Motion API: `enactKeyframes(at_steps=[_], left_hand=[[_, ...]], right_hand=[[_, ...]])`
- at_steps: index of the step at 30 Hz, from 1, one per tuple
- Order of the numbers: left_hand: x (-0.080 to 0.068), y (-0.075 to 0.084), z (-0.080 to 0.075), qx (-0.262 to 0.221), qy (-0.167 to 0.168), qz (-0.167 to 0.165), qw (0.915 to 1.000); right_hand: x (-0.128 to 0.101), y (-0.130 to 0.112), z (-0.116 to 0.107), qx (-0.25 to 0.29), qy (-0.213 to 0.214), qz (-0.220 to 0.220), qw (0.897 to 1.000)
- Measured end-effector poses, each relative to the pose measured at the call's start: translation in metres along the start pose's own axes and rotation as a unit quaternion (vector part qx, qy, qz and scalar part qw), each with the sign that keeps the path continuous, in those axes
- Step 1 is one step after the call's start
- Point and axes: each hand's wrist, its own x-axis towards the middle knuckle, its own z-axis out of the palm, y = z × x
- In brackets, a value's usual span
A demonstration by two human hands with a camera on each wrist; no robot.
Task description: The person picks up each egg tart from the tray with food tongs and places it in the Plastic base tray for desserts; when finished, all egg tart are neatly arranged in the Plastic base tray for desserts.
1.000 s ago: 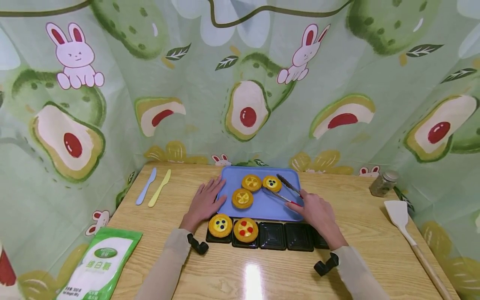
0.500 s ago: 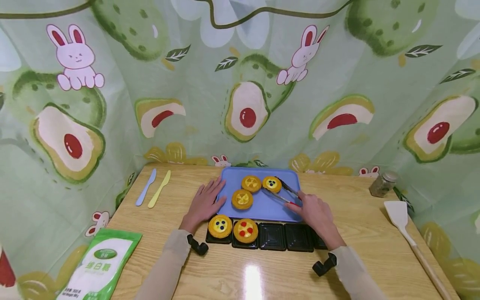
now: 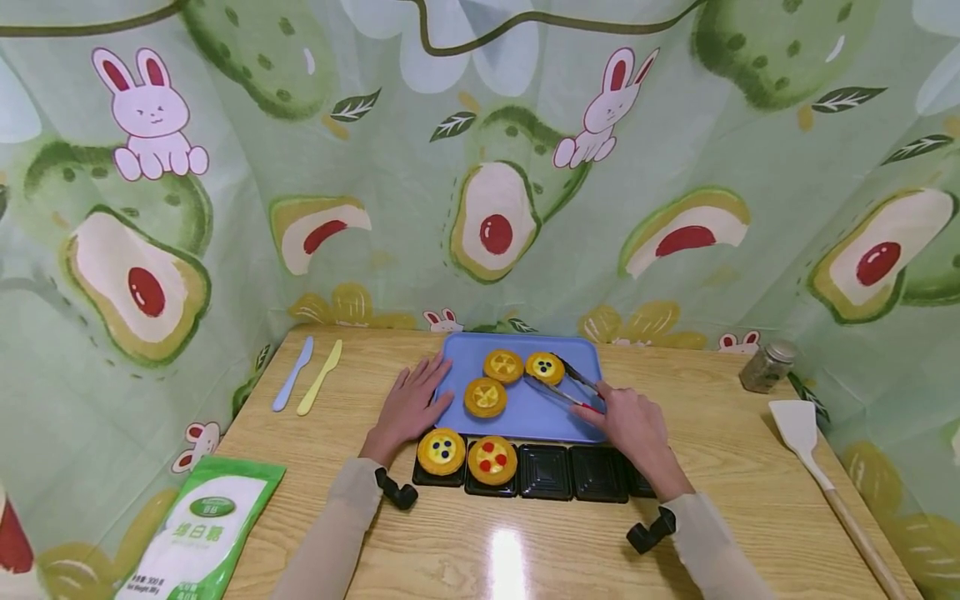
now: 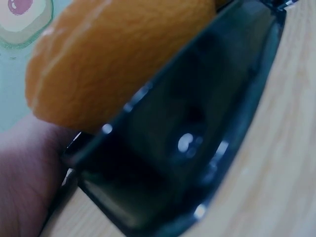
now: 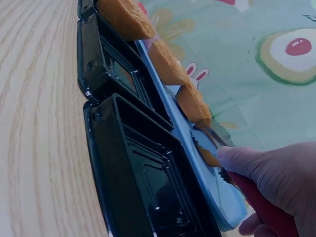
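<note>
My right hand (image 3: 597, 405) grips red-handled metal tongs (image 3: 562, 385) over a blue tray (image 3: 536, 417). The tong arms reach to either side of a tart with dark blue dots (image 3: 543, 367). Two yellow-topped tarts (image 3: 502, 365) (image 3: 485, 397) also sit on the tray. My left hand (image 3: 422, 388) lies flat on the table at the tray's left edge. In front of the tray runs a row of black plastic cups (image 3: 544, 472); the two left ones hold tarts (image 3: 441, 451) (image 3: 492, 459). The right wrist view shows the hand (image 5: 276, 168), the tongs (image 5: 217, 140) and black cups (image 5: 143, 173). In the left wrist view an orange tart (image 4: 118, 54) sits in a black cup (image 4: 187, 148).
A blue knife (image 3: 292, 373) and a yellow knife (image 3: 319, 377) lie at the far left. A green-and-white bag (image 3: 202, 525) sits at the near left. At the right are a spice jar (image 3: 766, 366) and a white spatula (image 3: 813, 454). A printed curtain surrounds the wooden table (image 3: 480, 550).
My right hand has edged slightly forward and left, bringing the tong arms closer around the blue-dotted tart. The left hand and the tarts have not moved.
</note>
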Motion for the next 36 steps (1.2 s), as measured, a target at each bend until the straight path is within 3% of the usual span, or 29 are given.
enactKeyframes(at_steps=[10, 24, 36], left_hand=[[0.000, 0.000, 0.001, -0.001, 0.005, 0.004, 1.0000], [0.000, 0.001, 0.002, -0.021, 0.022, 0.011, 0.9995], [0.000, 0.000, 0.001, -0.019, 0.007, 0.002, 0.9998]], right_hand=[[-0.004, -0.001, -0.006, -0.017, 0.018, 0.006, 1.000], [-0.018, -0.005, -0.019, 0.017, 0.033, 0.001, 0.999], [-0.047, -0.008, -0.031, 0.018, 0.058, -0.046, 0.997]])
